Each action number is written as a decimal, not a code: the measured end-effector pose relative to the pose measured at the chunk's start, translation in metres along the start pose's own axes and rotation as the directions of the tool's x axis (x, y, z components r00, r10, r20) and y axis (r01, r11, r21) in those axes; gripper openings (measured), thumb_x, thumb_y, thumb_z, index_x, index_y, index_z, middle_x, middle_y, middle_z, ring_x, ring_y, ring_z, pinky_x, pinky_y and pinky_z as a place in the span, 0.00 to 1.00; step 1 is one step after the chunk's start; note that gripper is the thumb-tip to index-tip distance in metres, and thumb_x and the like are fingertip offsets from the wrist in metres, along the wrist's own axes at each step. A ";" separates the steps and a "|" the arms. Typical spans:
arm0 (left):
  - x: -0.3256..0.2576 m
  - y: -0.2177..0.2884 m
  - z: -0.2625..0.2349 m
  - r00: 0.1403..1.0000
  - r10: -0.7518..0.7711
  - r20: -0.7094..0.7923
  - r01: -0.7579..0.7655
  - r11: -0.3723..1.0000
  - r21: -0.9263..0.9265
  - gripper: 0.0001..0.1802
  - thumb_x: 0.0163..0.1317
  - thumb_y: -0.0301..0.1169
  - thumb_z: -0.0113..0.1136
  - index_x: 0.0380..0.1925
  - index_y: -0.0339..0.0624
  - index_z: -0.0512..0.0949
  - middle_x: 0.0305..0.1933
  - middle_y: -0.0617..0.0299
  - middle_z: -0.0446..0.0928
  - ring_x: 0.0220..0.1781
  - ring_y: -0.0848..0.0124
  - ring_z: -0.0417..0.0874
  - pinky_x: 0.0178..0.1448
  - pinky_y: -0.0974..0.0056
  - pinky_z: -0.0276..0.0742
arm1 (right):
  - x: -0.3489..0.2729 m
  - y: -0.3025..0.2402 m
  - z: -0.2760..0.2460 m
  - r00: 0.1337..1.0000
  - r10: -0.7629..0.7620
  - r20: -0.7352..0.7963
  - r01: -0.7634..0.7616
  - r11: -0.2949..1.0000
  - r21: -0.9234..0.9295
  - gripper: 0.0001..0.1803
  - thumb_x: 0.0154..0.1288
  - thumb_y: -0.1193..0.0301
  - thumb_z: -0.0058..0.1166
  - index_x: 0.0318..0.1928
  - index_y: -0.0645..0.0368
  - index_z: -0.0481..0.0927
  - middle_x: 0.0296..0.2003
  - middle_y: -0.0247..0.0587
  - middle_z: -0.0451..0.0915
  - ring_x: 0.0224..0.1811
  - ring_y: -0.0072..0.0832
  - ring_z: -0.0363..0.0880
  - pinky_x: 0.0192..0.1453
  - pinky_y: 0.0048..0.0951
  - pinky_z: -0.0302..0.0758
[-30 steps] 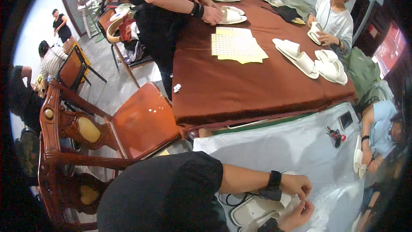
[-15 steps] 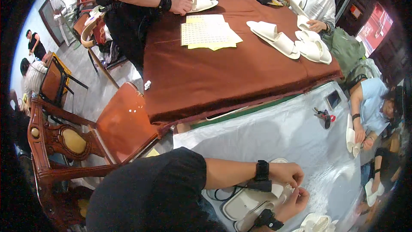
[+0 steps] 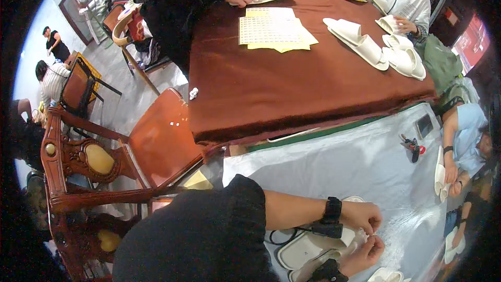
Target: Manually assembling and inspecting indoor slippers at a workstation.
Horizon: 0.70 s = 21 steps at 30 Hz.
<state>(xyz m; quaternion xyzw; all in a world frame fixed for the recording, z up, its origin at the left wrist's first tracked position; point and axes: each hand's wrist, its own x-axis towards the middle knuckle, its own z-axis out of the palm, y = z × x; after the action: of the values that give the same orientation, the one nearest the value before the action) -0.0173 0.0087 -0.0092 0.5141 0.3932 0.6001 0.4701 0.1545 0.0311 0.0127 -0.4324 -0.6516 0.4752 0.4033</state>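
Observation:
My left hand, a black band on its wrist, is closed in a pinch just past the strap of a pale slipper. Close below it, fingertips almost touching the left hand's, my right hand is pinched too. Whatever the fingertips hold, if anything, is too small to make out. The slipper lies sole-down on the grey-white sheet, partly covered by my wrists, and a second slipper beside it is mostly hidden. More white slippers sit at the lower edge.
A brown-covered table bears white slippers and label sheets. Keys and a phone lie on the grey-white sheet. An orange-seated chair stands at left. Several people handle slippers around the tables.
The whole view has shifted, so the scene sits further right. My hands stay pinched together at the slipper, their fingers only slightly moved.

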 end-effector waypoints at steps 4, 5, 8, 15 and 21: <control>0.000 0.001 0.001 1.000 0.013 0.008 -0.013 1.000 -0.014 0.09 0.50 0.28 0.68 0.28 0.35 0.80 0.25 0.61 0.80 0.28 0.73 0.78 0.32 0.64 0.73 | -0.001 0.000 0.001 0.999 -0.034 0.004 0.034 0.999 0.002 0.08 0.72 0.71 0.50 0.43 0.64 0.74 0.37 0.35 0.74 0.39 0.23 0.71 0.44 0.25 0.69; 0.000 0.002 0.002 1.000 0.014 0.017 -0.014 1.000 -0.016 0.09 0.50 0.28 0.68 0.28 0.35 0.80 0.25 0.61 0.80 0.28 0.73 0.78 0.32 0.64 0.73 | -0.002 -0.002 0.001 0.999 -0.035 -0.004 0.035 0.999 0.001 0.08 0.72 0.71 0.50 0.43 0.64 0.74 0.37 0.35 0.74 0.39 0.23 0.71 0.44 0.25 0.69; -0.002 0.000 0.001 1.000 0.010 0.016 -0.009 1.000 -0.006 0.10 0.50 0.30 0.68 0.28 0.36 0.80 0.25 0.60 0.81 0.28 0.73 0.78 0.32 0.65 0.73 | -0.005 -0.003 0.004 0.998 -0.061 -0.014 0.061 0.997 -0.038 0.08 0.72 0.71 0.49 0.43 0.64 0.74 0.37 0.35 0.74 0.39 0.22 0.71 0.43 0.25 0.69; -0.002 -0.005 0.000 0.999 0.010 0.039 -0.013 0.995 0.094 0.10 0.50 0.31 0.69 0.29 0.36 0.81 0.26 0.58 0.82 0.29 0.72 0.80 0.34 0.64 0.75 | -0.004 -0.006 0.000 0.999 -0.053 0.003 0.053 0.996 -0.074 0.05 0.70 0.75 0.50 0.42 0.63 0.74 0.37 0.35 0.74 0.40 0.22 0.71 0.46 0.24 0.68; -0.001 0.002 0.000 0.999 0.007 0.032 -0.010 0.995 0.101 0.10 0.50 0.31 0.68 0.30 0.36 0.82 0.26 0.58 0.82 0.28 0.70 0.80 0.34 0.63 0.75 | -0.002 -0.002 -0.001 0.992 -0.124 -0.006 0.124 0.991 -0.043 0.04 0.69 0.76 0.51 0.41 0.64 0.74 0.39 0.35 0.74 0.41 0.23 0.71 0.48 0.25 0.70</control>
<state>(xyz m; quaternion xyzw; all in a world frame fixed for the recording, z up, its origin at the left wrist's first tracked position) -0.0180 0.0073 -0.0071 0.5482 0.4135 0.5732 0.4472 0.1558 0.0292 0.0142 -0.4016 -0.6856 0.4333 0.4254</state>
